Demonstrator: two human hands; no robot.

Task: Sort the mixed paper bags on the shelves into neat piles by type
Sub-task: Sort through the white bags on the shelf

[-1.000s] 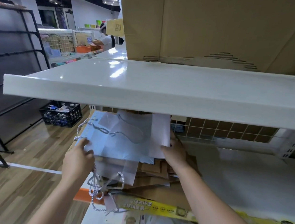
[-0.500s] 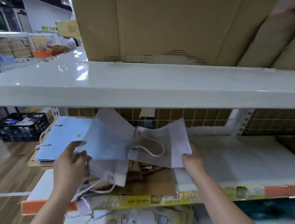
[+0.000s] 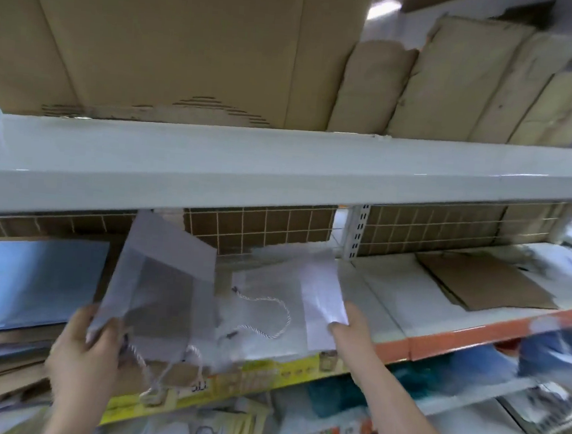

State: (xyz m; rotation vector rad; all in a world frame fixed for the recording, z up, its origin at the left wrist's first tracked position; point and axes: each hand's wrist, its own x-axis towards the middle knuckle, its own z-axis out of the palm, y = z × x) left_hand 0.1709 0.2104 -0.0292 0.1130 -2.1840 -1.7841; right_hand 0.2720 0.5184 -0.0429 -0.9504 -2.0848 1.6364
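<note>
My left hand [image 3: 87, 355] grips the lower left corner of a white paper bag [image 3: 159, 285] with a rope handle, tilted above the shelf. My right hand [image 3: 354, 328] pinches the right edge of a second white paper bag [image 3: 271, 294] with a twisted cord handle, lying over the shelf's front. A light blue bag [image 3: 30, 279] lies flat at the left on a messy stack of brown paper bags [image 3: 2, 365]. Flat white bags [image 3: 398, 294] and a brown bag [image 3: 484, 284] lie on the shelf to the right.
A white upper shelf [image 3: 281, 172] hangs low over the work area and carries large cardboard boxes [image 3: 175, 43]. A wire grid with cardboard [image 3: 263, 228] backs the shelf. Packaged goods [image 3: 213, 427] fill the lower shelf behind yellow and orange price strips.
The view has swung to the right along the shelf. Both hands have carried the white bags rightwards, away from the blue bag and brown stack.
</note>
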